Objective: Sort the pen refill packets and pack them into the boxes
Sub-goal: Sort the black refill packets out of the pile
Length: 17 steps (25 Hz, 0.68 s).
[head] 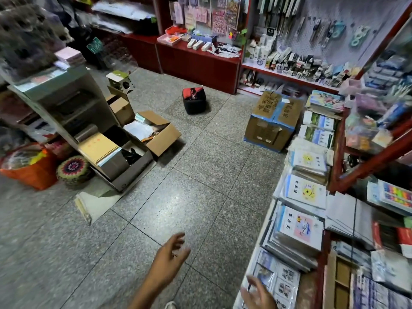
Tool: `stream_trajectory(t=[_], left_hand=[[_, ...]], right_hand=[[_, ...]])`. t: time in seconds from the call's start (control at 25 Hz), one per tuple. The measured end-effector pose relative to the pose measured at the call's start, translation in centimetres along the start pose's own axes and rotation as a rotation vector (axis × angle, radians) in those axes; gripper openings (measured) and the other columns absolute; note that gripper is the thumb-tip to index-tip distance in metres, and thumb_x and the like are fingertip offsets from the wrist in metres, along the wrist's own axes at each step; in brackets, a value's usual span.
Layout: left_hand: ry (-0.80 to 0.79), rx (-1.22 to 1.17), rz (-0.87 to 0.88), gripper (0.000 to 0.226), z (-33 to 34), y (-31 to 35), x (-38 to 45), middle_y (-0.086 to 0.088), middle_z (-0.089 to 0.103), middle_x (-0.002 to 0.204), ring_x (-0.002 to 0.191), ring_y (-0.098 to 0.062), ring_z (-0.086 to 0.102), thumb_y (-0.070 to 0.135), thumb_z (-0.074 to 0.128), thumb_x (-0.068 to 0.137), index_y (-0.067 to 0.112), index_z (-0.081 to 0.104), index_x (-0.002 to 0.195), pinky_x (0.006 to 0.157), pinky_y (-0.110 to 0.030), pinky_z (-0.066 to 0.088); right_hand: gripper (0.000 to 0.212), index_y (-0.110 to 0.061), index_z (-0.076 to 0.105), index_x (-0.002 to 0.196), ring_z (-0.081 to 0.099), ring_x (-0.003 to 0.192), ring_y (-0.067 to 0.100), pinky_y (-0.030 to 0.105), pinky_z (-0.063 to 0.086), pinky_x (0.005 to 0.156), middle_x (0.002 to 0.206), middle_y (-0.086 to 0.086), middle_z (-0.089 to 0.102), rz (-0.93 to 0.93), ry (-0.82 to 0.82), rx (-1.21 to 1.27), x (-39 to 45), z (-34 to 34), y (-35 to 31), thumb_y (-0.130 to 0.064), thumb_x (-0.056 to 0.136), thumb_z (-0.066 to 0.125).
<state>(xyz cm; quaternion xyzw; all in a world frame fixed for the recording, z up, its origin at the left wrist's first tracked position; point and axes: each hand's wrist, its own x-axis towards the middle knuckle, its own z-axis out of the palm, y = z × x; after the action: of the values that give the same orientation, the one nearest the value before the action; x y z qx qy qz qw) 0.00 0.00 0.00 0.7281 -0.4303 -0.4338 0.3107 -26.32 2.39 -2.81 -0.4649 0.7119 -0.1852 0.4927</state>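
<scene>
I am standing in a stationery shop, looking across a speckled floor. My left hand [170,253] hangs over the floor at the bottom middle, fingers apart, holding nothing. My right hand [256,295] is at the bottom right, by the edge of a low shelf of exercise books [301,226], fingers spread and empty. Small white boxes [198,44] and loose packets [227,51] lie on the far red counter [200,61]. More small packets [296,63] crowd the shelf under the pegboard. I cannot tell which of them are pen refills.
Open cardboard boxes [156,132] with paper goods stand on the floor at the left by a grey shelf unit [55,85]. A black and red stool [194,100] and a taped carton [272,121] stand farther off. An orange bag [29,170] and a round cushion [73,169] lie at the left.
</scene>
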Motion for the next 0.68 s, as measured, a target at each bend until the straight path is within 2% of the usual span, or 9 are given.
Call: stream_trajectory(t=[0.04,0.08,0.12,0.2,0.32,0.48,0.68], left_hand=[[0.025,0.030,0.055,0.043,0.4,2.1,1.7,0.005,0.064,0.117,0.110,-0.010,0.060,0.035,0.074,0.083,0.051,0.054,0.117,0.085,-0.023,0.046],[0.049,0.024,0.096,0.047,0.8,4.3,3.4,0.008,0.062,0.122,0.112,-0.006,0.057,0.038,0.072,0.084,0.043,0.051,0.126,0.088,-0.025,0.044],[0.077,0.029,0.137,0.052,0.7,6.6,4.6,0.011,0.058,0.127,0.115,-0.004,0.054,0.041,0.070,0.085,0.039,0.048,0.133,0.090,-0.027,0.042],[0.142,0.085,0.221,0.064,-0.2,10.5,7.7,0.014,0.051,0.135,0.123,-0.005,0.047,0.049,0.067,0.085,0.037,0.040,0.142,0.098,-0.032,0.041],[0.214,0.233,0.330,0.075,-2.3,14.1,13.2,0.008,0.039,0.150,0.136,-0.013,0.036,0.053,0.064,0.085,0.034,0.029,0.149,0.109,-0.037,0.033],[0.274,0.295,0.399,0.084,-5.8,16.3,23.0,0.004,0.032,0.156,0.141,-0.017,0.030,0.060,0.060,0.083,0.034,0.020,0.152,0.113,-0.040,0.030],[0.254,0.329,0.417,0.091,-10.3,19.4,35.6,0.002,0.029,0.157,0.144,-0.017,0.026,0.071,0.051,0.078,0.035,0.015,0.153,0.116,-0.039,0.025]], right_hand=[[0.033,-0.061,0.056,0.105,0.056,0.115,0.014,0.026,0.046,0.097,0.140,-0.005,0.056,-0.081,-0.040,-0.030,0.6,-1.4,-3.4,-0.038,0.086,0.071],[0.038,-0.055,0.051,0.120,0.049,0.125,0.013,0.032,0.043,0.104,0.147,-0.008,0.049,-0.134,-0.045,-0.019,2.6,-2.0,-5.9,-0.044,0.087,0.068],[0.052,-0.047,0.045,0.134,0.041,0.134,0.012,0.037,0.038,0.110,0.151,-0.012,0.040,-0.242,-0.012,-0.098,3.9,-2.4,-7.9,-0.051,0.087,0.065],[0.080,-0.038,0.029,0.150,0.023,0.142,0.005,0.039,0.025,0.118,0.154,-0.020,0.023,-0.427,0.070,-0.189,6.9,-3.5,-13.1,-0.070,0.081,0.055],[0.098,-0.041,0.011,0.154,0.007,0.146,0.006,0.039,0.012,0.121,0.160,-0.020,0.003,-0.539,0.172,-0.356,11.0,-3.4,-18.4,-0.086,0.071,0.037],[0.105,-0.041,0.001,0.154,0.010,0.151,0.016,0.039,0.013,0.119,0.165,-0.011,0.003,-0.548,0.177,-0.420,18.2,-1.7,-25.3,-0.090,0.067,0.034],[0.107,-0.045,-0.005,0.152,0.008,0.151,0.016,0.040,0.014,0.119,0.165,-0.012,0.000,-0.485,0.176,-0.452,27.3,1.4,-33.2,-0.095,0.063,0.029]])
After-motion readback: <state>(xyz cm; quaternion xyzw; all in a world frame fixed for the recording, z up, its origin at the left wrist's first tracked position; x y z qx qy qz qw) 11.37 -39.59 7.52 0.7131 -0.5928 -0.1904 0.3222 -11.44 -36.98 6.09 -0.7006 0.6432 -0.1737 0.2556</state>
